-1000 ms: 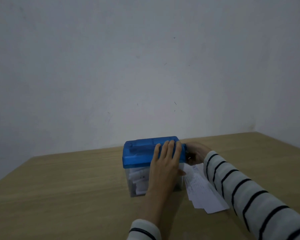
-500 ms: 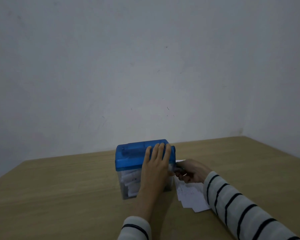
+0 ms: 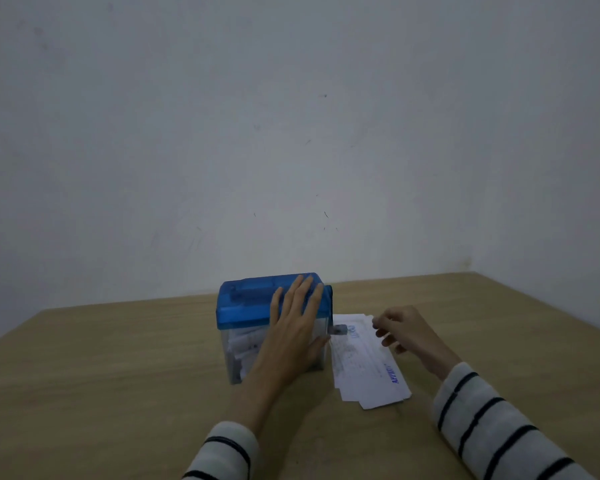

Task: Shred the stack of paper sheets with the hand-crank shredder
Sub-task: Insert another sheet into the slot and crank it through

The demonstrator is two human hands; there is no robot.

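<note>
A plain pale wall (image 3: 291, 133) fills the view from 9 o'clock through 12 to 3, matte grey-white and dimly lit, with a few small dark specks and faint scuffs near the middle. At 3 o'clock it meets a second wall (image 3: 568, 202) in a soft vertical corner. Below, from 8 to 4 o'clock, spreads a light wooden surface (image 3: 101, 375) with fine grain running across; its far edge sits against the wall. The light is low, cool and even.
</note>
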